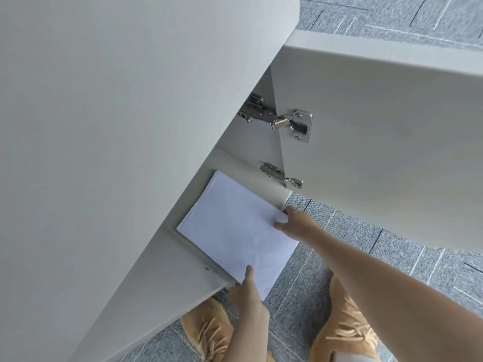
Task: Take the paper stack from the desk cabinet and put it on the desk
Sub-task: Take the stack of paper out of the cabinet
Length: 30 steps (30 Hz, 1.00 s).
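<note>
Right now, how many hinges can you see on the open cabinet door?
2. The upper hinge sits where the door meets the cabinet side; the lower hinge is just below it, above the paper stack. Others may be hidden.

Grey patterned carpet floor (339,257) under soft, even daylight

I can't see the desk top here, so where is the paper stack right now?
In the head view, the paper stack is low in the open desk cabinet, half out over its front edge, with the left hand and right hand gripping its near corners.
</note>
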Each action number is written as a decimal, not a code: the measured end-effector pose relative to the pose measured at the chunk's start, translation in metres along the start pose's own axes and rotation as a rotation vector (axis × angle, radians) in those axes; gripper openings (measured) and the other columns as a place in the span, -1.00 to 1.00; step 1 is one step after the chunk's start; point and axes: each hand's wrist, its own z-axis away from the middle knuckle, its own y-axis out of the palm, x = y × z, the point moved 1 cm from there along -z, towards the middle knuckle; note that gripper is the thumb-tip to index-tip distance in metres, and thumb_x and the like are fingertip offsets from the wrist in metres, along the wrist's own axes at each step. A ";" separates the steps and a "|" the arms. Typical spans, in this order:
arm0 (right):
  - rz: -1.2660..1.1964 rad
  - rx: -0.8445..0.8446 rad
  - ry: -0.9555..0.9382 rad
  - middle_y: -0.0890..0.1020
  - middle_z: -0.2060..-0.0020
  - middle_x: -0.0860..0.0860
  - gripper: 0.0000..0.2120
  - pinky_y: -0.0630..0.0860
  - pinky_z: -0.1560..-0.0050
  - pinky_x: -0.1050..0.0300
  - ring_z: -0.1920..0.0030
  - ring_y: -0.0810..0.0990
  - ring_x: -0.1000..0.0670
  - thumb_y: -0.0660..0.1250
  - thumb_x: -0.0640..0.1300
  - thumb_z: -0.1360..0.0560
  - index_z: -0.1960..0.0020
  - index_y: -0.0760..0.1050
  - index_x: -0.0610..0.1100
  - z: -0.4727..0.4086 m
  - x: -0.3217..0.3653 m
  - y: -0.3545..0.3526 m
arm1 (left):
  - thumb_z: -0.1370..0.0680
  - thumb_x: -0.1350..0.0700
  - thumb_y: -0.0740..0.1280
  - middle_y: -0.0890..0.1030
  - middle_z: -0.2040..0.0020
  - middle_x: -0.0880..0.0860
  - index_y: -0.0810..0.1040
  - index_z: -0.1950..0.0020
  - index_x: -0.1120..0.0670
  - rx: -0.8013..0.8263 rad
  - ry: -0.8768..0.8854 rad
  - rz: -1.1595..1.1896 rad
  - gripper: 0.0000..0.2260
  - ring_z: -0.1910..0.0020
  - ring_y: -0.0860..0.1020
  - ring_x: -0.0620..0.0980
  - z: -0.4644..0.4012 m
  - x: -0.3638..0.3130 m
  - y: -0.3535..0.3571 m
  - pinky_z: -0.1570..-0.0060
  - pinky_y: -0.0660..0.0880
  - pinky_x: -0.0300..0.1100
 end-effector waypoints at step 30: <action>-0.229 0.066 0.062 0.64 -0.13 -0.21 -0.60 0.55 -0.06 -0.05 -0.13 0.64 -0.23 0.34 -0.01 -0.52 -0.23 0.56 -0.25 0.206 -0.005 -0.096 | -0.33 -0.02 0.55 0.67 -0.15 0.15 0.60 -0.16 -0.02 0.446 0.272 -0.127 -0.58 -0.06 0.67 0.18 0.130 0.003 -0.098 -0.04 0.64 0.18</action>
